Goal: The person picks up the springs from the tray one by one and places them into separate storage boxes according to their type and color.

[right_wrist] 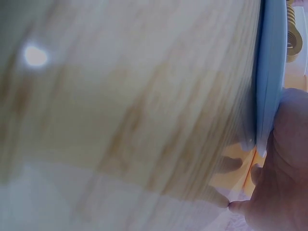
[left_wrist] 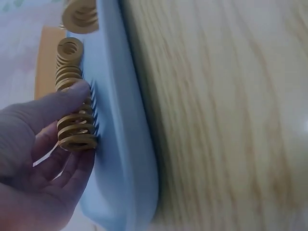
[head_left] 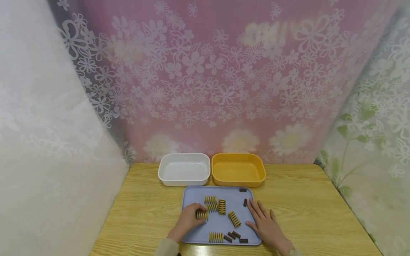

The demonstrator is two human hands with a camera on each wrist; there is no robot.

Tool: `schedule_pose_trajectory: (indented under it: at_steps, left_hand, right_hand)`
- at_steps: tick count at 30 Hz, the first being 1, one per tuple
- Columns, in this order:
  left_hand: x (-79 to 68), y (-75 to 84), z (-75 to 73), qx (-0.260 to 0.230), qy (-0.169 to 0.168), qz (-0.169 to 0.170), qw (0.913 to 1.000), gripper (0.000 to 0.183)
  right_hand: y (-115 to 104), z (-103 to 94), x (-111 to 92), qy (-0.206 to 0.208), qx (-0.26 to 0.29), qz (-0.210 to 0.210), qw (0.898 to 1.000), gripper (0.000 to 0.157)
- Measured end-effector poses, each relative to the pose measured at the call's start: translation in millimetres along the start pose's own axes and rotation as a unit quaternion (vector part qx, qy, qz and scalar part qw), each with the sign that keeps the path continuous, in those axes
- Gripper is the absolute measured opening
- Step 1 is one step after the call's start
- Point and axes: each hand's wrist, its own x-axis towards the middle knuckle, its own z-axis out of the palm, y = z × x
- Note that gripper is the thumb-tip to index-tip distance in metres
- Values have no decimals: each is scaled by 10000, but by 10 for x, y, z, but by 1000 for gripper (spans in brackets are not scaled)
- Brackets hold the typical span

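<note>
My left hand point(head_left: 188, 217) pinches a large yellow coil spring point(left_wrist: 77, 126) between thumb and fingers at the left side of the blue tray point(head_left: 208, 225). Close beside it lie two more yellow springs point(head_left: 210, 200), with another yellow spring point(head_left: 222, 207) to their right. One tilted yellow spring point(head_left: 234, 219) is near the middle, and a further yellow spring point(head_left: 216, 237) is by the front edge. Across the tray's right rim rests my right hand point(head_left: 268, 228), fingers spread and straight, fingertips close to a small dark spring point(head_left: 245, 202).
Behind the tray, a white bin point(head_left: 184, 183) and a yellow bin point(head_left: 238, 183) stand side by side. Several small dark springs point(head_left: 231, 235) lie near the tray's front, and one dark spring point(head_left: 243, 190) at its back right. Floral curtains point(head_left: 205, 89) surround the wooden table point(head_left: 144, 213).
</note>
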Motion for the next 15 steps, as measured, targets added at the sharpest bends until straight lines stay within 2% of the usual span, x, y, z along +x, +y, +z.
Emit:
schedule_pose_trajectory:
  at_steps: [9, 15]
  left_hand:
    - [-27, -49, 12, -1048, -134, -567, 9928, 33]
    - [-14, -12, -31, -1489, 37, -636, 9868, 33]
  right_hand:
    - [-3, 17, 0, 41, -24, -40, 10000, 70]
    - [0, 25, -1, 117, -18, -42, 9999, 70]
